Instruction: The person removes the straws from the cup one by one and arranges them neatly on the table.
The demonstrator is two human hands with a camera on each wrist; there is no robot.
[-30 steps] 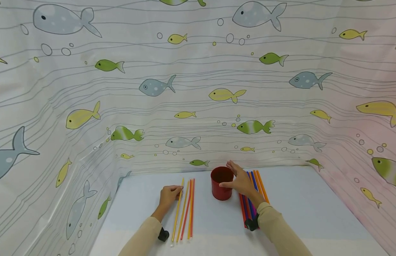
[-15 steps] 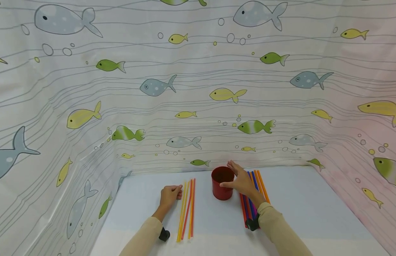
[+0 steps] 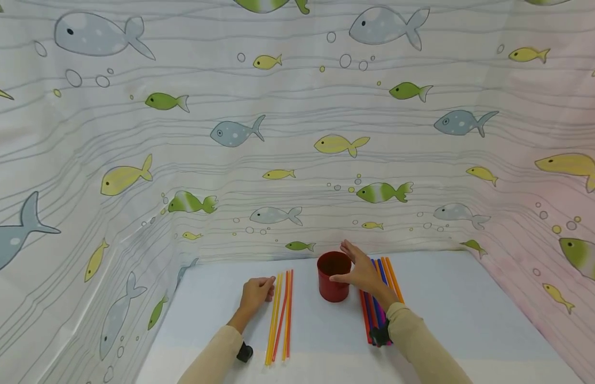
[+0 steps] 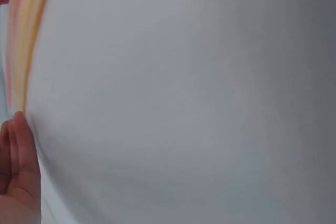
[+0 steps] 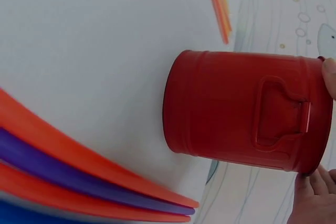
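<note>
Several thin yellow, orange and red straw-like sticks (image 3: 279,314) lie nearly side by side on the table. My left hand (image 3: 257,295) rests to their left, with bent fingers against or just beside the upper end of the leftmost yellow stick (image 4: 23,77). In the left wrist view only part of the hand (image 4: 21,169) shows. A red metal bucket (image 3: 333,285) with a small side handle (image 5: 281,114) stands upright behind the middle of the table. My right hand (image 3: 364,273) holds it near the rim, thumb on the near side and fingers on the far side.
Thicker orange, red, blue and purple tubes (image 3: 376,312) lie in a row under my right forearm, right of the bucket. A fish-patterned curtain (image 3: 297,160) encloses the back and sides of the white table (image 3: 451,309).
The leftmost yellow stick has moved right, from under my left fingers to alongside the other yellow one. My right hand and the bucket have stayed in place.
</note>
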